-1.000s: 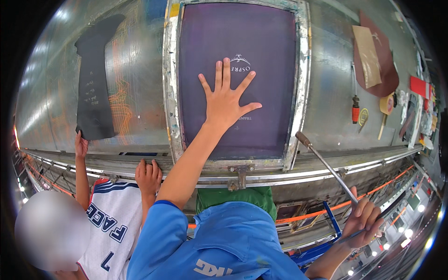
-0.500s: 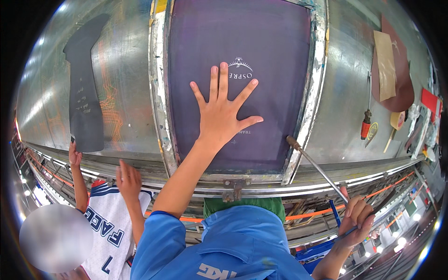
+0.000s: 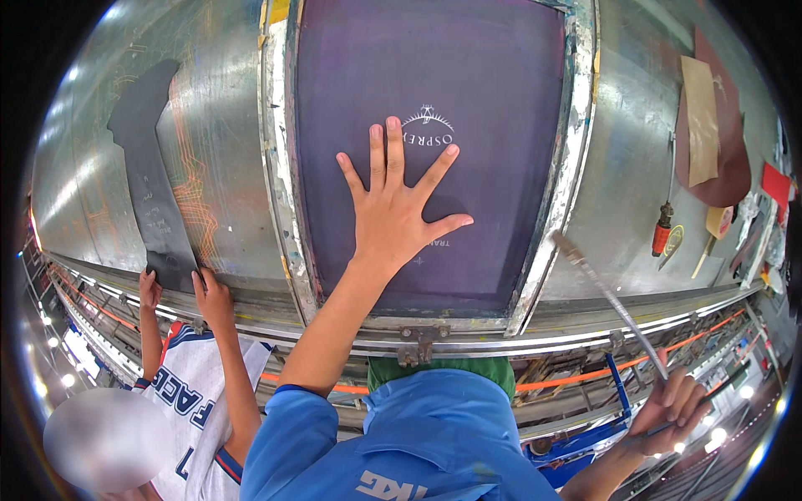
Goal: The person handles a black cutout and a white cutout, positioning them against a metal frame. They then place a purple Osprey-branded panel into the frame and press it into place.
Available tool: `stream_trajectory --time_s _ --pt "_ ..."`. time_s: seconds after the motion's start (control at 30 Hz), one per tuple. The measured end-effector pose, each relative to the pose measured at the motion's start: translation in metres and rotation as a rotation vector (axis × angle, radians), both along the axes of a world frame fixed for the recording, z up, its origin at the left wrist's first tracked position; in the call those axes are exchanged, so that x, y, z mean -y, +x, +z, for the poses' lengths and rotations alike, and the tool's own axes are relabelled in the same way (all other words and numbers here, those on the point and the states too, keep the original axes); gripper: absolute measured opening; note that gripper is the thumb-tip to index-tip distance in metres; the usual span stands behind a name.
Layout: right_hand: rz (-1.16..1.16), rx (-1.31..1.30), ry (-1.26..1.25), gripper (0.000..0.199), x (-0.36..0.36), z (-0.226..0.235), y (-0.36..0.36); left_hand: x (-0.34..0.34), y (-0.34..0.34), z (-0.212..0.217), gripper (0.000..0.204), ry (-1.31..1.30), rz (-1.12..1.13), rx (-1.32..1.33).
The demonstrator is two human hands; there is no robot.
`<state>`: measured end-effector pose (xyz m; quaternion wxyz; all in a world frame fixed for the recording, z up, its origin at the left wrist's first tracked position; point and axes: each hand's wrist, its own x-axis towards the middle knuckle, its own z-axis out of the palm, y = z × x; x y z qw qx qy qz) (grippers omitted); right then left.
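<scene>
Pressing flat on purple printing screen point(image 3: 434, 100), left hand point(image 3: 399, 219) fingers spread wide, palm near screen's lower middle. Right hand point(image 3: 672, 407) low right, fingers curled around thin metal rod point(image 3: 610, 296) angled up toward frame point(image 3: 561, 209). Co-worker's hands point(image 3: 213, 296) at surface edge, left.

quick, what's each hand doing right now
Left hand: open, fingers spread, palm flat on the purple screen.
Right hand: closed around the end of a long metal rod.
</scene>
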<state>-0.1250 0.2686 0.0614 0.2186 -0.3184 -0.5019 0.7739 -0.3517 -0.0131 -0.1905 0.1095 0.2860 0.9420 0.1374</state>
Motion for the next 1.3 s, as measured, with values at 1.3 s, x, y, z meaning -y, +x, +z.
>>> stream_trajectory --time_s 1.3 --pt "0.773 0.292 0.717 0.067 0.103 0.028 0.031 0.008 0.003 -0.003 0.087 0.101 -0.03 -0.159"
